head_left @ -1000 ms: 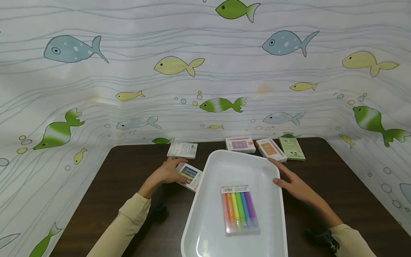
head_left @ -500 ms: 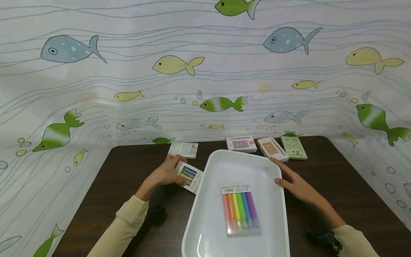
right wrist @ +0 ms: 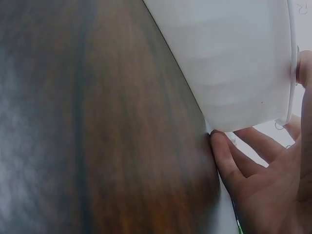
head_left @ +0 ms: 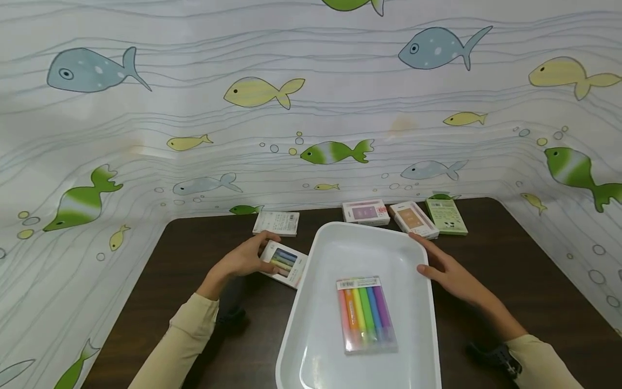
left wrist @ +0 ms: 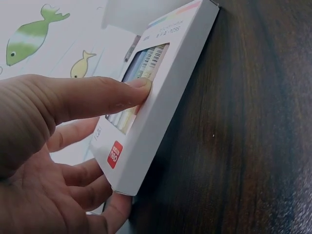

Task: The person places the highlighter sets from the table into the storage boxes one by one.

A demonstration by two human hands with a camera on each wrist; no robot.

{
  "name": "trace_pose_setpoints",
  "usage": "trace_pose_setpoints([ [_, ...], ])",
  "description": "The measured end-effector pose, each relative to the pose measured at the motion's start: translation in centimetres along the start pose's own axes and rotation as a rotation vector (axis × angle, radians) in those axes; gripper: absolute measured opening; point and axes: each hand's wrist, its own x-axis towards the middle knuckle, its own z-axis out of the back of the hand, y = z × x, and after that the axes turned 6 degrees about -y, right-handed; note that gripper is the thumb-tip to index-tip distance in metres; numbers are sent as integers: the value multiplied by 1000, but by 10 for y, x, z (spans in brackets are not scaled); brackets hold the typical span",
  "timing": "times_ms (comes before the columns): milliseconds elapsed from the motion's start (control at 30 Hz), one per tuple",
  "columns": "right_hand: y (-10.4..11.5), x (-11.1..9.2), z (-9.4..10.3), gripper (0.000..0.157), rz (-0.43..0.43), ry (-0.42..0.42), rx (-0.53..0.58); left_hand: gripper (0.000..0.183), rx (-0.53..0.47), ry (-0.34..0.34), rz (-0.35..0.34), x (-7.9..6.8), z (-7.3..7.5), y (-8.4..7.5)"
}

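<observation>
My left hand [head_left: 243, 256] pinches a white windowed box of marker pens [head_left: 289, 262] by its left end. In the left wrist view the thumb [left wrist: 117, 95] presses across the window, with the other fingers behind and under the box, which is tilted off the dark table. Its right end meets the left rim of a white tray [head_left: 389, 319]. Inside the tray lies a clear pack of rainbow-coloured markers [head_left: 366, 316]. At the tray's far right corner my right hand [head_left: 452, 275] grips, thumb at the rim and fingers around the outside, as the right wrist view also shows.
Behind the left hand lies a white printed box [head_left: 276, 223]. Along the back edge are a box with a purple window [head_left: 366, 212], a box with an orange window [head_left: 413, 219] and a green box [head_left: 446, 217]. A fish-patterned curtain [head_left: 272, 162] surrounds the dark table [head_left: 160, 281].
My left hand and the box of marker pens have shifted slightly left. The right hand keeps its grip on the tray corner. The head view has tilted slightly.
</observation>
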Motion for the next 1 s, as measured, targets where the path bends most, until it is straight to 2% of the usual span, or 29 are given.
trace_pose_setpoints([
  [233,2,0,0,72,-10,-2,27,67,-27,3,6,-1,6,3],
  [367,3,0,-1,72,-18,-1,21,61,-116,-1,27,-3,10,10],
  [567,4,1,-1,71,-13,-5,7,62,-251,12,74,-5,15,14],
  [767,3,0,-1,72,-8,-8,16,56,-283,31,80,-4,16,10],
  [1000,2,0,-1,71,-3,-4,24,54,-291,24,56,-7,22,5],
])
